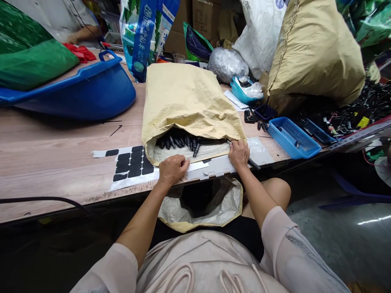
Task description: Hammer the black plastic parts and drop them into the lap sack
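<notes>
A yellow woven sack (186, 89) lies on the bench with its mouth toward me. Several slim black pen-like pieces (180, 140) show inside, against the white lining. My left hand (172, 169) is closed at the lower lip of the mouth, on the left; its fingertips are partly hidden. At the right corner of the mouth, my right hand (239, 154) is closed round a black pen-like rod (254, 164), whose silver tip points toward the opening. Below the bench edge, a second yellow sack (200, 221) stands open at my lap, its inside dark.
A sheet of black stickers (134, 165) lies left of the sack. Farther left stands a large blue basin (76, 95). On the right are a blue basket (293, 138), a full yellow sack (317, 53) and heaped black parts (366, 106). Another person's arm (87, 33) shows at the back left.
</notes>
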### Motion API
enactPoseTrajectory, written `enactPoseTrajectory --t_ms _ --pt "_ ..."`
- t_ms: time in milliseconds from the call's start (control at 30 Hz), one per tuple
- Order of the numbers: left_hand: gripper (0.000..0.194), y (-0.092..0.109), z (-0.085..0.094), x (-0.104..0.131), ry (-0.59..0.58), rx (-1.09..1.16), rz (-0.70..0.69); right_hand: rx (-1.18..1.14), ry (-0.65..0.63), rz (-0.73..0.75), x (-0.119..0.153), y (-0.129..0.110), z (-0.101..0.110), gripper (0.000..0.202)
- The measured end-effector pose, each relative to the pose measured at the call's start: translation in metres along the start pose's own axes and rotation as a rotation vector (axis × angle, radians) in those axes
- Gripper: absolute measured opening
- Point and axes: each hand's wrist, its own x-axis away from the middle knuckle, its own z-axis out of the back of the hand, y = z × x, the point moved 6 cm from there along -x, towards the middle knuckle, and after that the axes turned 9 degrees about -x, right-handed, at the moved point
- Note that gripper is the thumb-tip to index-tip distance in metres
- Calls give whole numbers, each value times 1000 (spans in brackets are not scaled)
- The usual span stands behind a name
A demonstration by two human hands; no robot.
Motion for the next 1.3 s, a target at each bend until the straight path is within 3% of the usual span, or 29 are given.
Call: enactPoseTrajectory --t_ms 1300 --pt "35 1 -1 -8 -89 2 42 -47 33 15 -5 5 -7 30"
